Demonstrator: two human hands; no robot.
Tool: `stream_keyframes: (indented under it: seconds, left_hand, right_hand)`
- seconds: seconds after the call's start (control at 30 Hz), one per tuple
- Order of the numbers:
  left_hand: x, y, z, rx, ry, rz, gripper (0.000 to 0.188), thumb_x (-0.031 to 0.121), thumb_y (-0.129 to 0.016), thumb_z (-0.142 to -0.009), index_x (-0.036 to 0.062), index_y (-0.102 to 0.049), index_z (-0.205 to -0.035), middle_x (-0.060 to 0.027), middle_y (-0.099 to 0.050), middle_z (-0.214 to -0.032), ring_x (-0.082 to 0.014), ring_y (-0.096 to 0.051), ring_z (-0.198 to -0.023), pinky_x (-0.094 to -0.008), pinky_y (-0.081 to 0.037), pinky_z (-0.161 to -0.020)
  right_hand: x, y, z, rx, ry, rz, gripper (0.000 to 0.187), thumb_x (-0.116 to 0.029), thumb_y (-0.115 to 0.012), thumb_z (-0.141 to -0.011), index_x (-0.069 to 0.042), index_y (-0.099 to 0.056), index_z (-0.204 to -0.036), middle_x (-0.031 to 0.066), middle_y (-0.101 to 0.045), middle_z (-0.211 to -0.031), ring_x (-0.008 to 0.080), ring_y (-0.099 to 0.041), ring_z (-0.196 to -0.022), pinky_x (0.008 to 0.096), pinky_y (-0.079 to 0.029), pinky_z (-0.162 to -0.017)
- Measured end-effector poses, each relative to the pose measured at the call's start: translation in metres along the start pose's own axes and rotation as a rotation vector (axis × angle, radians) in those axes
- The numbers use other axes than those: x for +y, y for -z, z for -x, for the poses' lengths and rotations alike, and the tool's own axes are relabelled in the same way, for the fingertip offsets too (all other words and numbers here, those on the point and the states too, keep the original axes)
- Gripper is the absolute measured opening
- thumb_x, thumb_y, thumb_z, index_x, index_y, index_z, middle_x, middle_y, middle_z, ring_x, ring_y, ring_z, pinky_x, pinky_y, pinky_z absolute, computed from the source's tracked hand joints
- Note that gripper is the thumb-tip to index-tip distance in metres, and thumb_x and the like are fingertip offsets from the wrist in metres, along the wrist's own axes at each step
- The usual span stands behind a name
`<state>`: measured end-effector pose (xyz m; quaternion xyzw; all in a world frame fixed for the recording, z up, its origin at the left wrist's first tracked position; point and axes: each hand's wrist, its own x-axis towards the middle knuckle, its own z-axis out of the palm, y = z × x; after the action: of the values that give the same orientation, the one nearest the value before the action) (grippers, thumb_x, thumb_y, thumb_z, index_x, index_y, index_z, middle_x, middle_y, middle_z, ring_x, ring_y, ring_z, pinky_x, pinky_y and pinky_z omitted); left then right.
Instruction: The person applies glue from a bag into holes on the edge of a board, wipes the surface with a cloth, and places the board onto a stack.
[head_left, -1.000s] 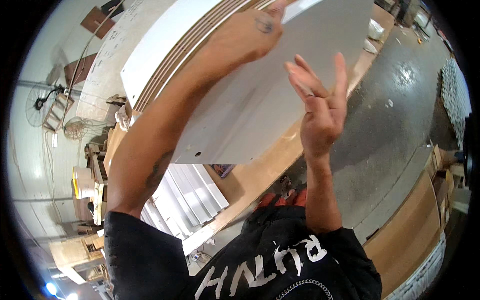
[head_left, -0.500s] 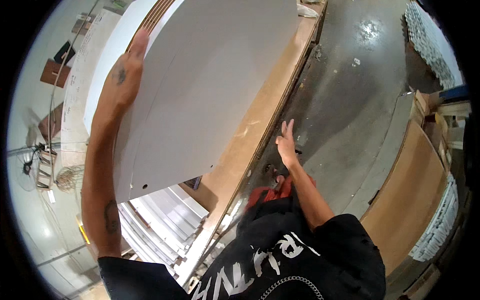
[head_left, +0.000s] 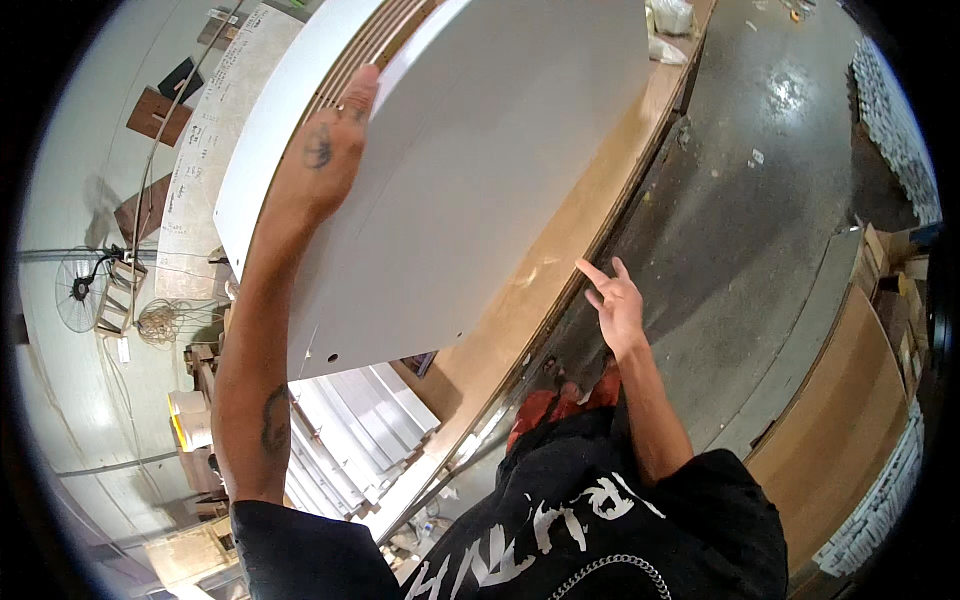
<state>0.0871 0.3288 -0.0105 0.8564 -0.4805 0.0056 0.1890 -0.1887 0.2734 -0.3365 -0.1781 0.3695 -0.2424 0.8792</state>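
A large white panel (head_left: 470, 190) stands on edge on a wooden workbench (head_left: 545, 262), tilted, with small dark holes near its lower corner. Behind it several more white panels (head_left: 285, 130) stand close together, their brown edges showing as thin stripes. My left arm reaches along the panel, and my left hand (head_left: 325, 150) closes over its upper edge; some fingertips are hidden there. Off the bench's front side, my right hand (head_left: 618, 308) hangs in the air with its fingers spread, holding nothing.
White strips (head_left: 365, 420) lie stacked on the bench beneath the panel's near end. Plastic bags (head_left: 668, 20) sit at its far end. To the right, across the concrete floor (head_left: 720, 220), stands a stack topped by a brown board (head_left: 835, 400). A fan (head_left: 82, 288) is at the left wall.
The view has shifted, so the panel and bench appear farther right. My right hand has turned and its fingers have spread wider. My left hand remains at the panel's upper edge.
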Motion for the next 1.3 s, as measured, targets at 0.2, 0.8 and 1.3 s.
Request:
stream_keyframes:
  seconds: [0.2,0.8,1.3]
  left_hand:
    - [-0.012,0.009,0.004,-0.018,0.008,0.084,0.086,0.077,-0.027,-0.088,0.0004,-0.065,-0.077,-0.0169,-0.060,-0.075,-0.0299,-0.057,-0.077,-0.0459,-0.044,-0.073]
    - [-0.031,0.061,0.086,-0.312,0.070,0.184,0.103,0.080,-0.016,-0.086,-0.0073,-0.064,-0.113,-0.0340,-0.058,-0.113,-0.0441,-0.052,-0.116,-0.0487,-0.036,-0.102]
    - [-0.011,0.059,0.093,-0.324,0.194,0.014,0.092,0.067,-0.012,-0.095,-0.0063,-0.069,-0.093,-0.0287,-0.064,-0.087,-0.0388,-0.064,-0.090,-0.0470,-0.047,-0.085]
  right_hand:
    - [-0.049,-0.071,0.069,-0.265,0.202,-0.120,0.059,-0.013,-0.067,-0.087,0.004,-0.038,-0.136,0.0114,-0.056,-0.095,0.0242,-0.056,-0.100,0.0439,-0.044,-0.098]
    - [0.036,-0.206,0.125,-0.409,0.700,0.465,0.027,-0.024,-0.052,-0.100,-0.002,-0.056,-0.086,0.0022,-0.053,-0.068,0.0113,-0.056,-0.063,0.0274,-0.051,-0.060]
    - [0.026,-0.244,0.122,-0.573,0.684,0.085,0.016,-0.010,-0.067,-0.090,0.001,-0.059,-0.098,0.0064,-0.062,-0.083,0.0124,-0.063,-0.078,0.0249,-0.053,-0.070]
